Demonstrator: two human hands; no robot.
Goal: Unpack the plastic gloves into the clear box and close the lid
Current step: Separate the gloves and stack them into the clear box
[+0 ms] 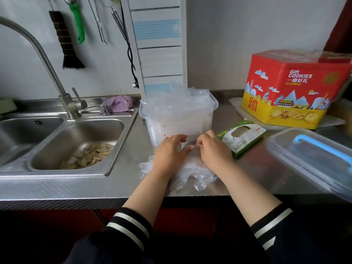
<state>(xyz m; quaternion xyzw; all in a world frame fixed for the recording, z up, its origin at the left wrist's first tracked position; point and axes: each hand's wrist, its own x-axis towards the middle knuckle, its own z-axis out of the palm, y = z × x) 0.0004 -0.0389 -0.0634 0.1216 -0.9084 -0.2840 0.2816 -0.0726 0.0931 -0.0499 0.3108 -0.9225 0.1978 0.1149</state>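
A stack of clear plastic gloves (pixel 192 169) lies on the steel counter just in front of the clear box (pixel 177 119). The box stands open, and more gloves bulge out of its top. My left hand (pixel 169 153) rests flat on the stack with straight fingers. My right hand (pixel 213 149) lies on the stack's far edge, its fingers curled and pinching the plastic. The green glove carton (pixel 242 137) lies to the right of my hands, its window opening facing up. The box's clear lid (pixel 312 159), with a blue handle, lies at the right.
A double sink (pixel 76 141) with food scraps and a tall tap (pixel 47 60) fills the left. A red and yellow cookie tin (pixel 293 88) stands at the back right. A purple cloth (pixel 118 103) sits behind the sink. Utensils hang on the wall.
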